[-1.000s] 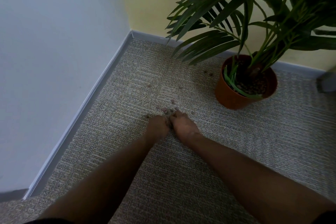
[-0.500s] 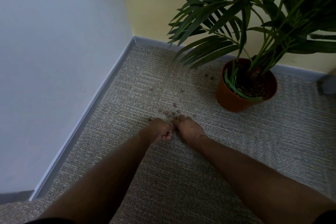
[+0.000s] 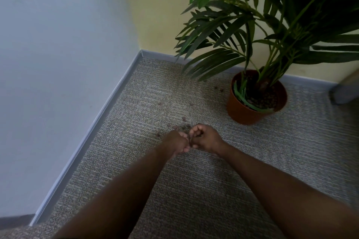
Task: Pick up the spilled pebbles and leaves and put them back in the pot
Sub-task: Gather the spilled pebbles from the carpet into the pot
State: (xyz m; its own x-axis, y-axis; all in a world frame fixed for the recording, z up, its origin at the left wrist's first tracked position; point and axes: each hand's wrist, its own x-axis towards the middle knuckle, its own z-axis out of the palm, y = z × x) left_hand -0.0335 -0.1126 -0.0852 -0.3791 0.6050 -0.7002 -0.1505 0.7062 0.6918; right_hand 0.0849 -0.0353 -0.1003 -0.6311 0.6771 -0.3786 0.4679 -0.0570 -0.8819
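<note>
Small brown pebbles (image 3: 183, 119) lie scattered on the grey carpet left of a terracotta pot (image 3: 240, 112) that holds a palm plant (image 3: 258, 48) and more pebbles. A tight cluster of pebbles (image 3: 182, 127) sits just beyond my hands. My left hand (image 3: 177, 143) and my right hand (image 3: 206, 137) are pressed together a little above the carpet, with fingers curled in. Dark pebbles show in the gap between them. A loose green leaf (image 3: 250, 103) rests inside the pot, over its rim.
This is a room corner: a pale wall with a grey skirting board (image 3: 101, 118) on the left, a yellow wall behind the pot. Palm fronds hang over the far carpet. A grey object (image 3: 343, 93) stands at the right edge.
Both hands have come up off the carpet and pulled back toward me, and their fingers have curled shut around gathered pebbles. The view has shifted slightly.
</note>
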